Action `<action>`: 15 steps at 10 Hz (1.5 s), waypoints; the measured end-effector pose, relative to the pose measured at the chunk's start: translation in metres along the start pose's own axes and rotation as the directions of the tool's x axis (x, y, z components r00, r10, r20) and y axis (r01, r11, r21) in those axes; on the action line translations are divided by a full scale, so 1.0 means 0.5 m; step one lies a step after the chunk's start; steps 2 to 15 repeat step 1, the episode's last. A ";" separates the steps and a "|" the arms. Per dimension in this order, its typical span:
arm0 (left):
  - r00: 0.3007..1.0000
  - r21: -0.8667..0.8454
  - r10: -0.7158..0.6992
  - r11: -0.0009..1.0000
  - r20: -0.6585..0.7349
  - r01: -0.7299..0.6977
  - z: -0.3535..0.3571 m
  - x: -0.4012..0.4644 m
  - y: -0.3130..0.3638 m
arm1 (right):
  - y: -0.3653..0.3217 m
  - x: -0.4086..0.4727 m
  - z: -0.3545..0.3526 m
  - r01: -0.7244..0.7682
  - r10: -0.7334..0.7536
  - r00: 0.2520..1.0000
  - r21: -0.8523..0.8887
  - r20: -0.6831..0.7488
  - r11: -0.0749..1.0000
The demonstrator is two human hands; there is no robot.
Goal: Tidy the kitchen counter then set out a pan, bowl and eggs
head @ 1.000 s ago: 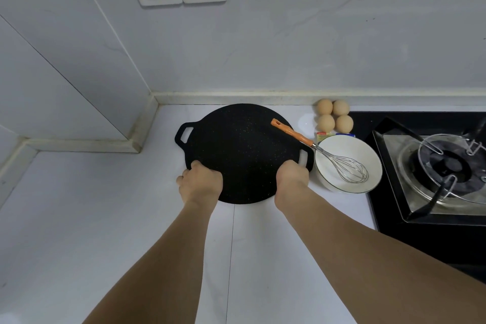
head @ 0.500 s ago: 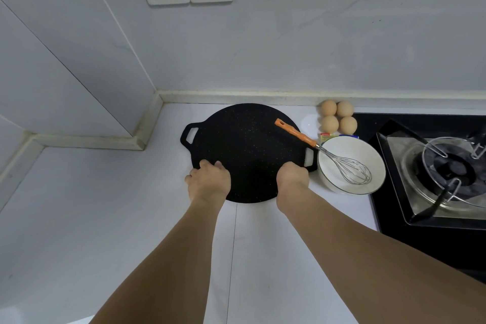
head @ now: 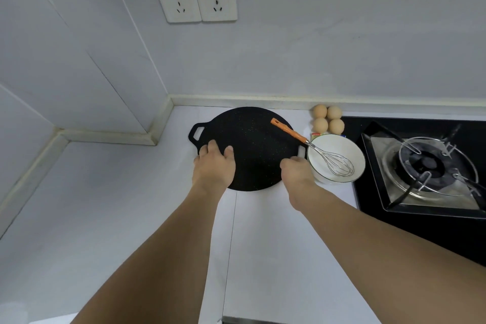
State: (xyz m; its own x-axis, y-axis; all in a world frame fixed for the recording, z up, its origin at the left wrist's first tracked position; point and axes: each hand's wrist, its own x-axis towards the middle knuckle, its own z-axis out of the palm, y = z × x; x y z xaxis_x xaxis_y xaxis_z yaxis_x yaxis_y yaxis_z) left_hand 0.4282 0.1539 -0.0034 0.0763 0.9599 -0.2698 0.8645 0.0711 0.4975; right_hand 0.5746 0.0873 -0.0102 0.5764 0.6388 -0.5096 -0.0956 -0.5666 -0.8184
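Since the earlier frames, your left hand [head: 214, 166] has uncurled from the near rim of the pan [head: 249, 147]; its fingers now lie relaxed and spread on the pan's left part. Your right hand [head: 295, 169] sits at the pan's right edge, fingers curled under; whether it grips the rim cannot be told. Pan: flat on the white counter [head: 131, 205], near the back wall. Bowl [head: 336, 158]: just right of the pan, holding a whisk [head: 328, 158] whose orange handle overhangs the pan. Four eggs [head: 328, 119]: behind the bowl, beside the gas stove [head: 426, 166].
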 end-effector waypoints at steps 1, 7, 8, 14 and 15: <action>0.996 -0.055 0.087 0.995 -0.030 -0.088 -0.040 -0.041 0.024 | -0.009 -0.040 -0.020 0.063 -0.063 0.996 -0.011 0.066 0.998; 0.996 -0.055 0.087 0.995 -0.030 -0.088 -0.040 -0.041 0.024 | -0.009 -0.040 -0.020 0.063 -0.063 0.996 -0.011 0.066 0.998; 0.996 -0.055 0.087 0.995 -0.030 -0.088 -0.040 -0.041 0.024 | -0.009 -0.040 -0.020 0.063 -0.063 0.996 -0.011 0.066 0.998; 0.996 -0.055 0.087 0.995 -0.030 -0.088 -0.040 -0.041 0.024 | -0.009 -0.040 -0.020 0.063 -0.063 0.996 -0.011 0.066 0.998; 0.996 -0.055 0.087 0.995 -0.030 -0.088 -0.040 -0.041 0.024 | -0.009 -0.040 -0.020 0.063 -0.063 0.996 -0.011 0.066 0.998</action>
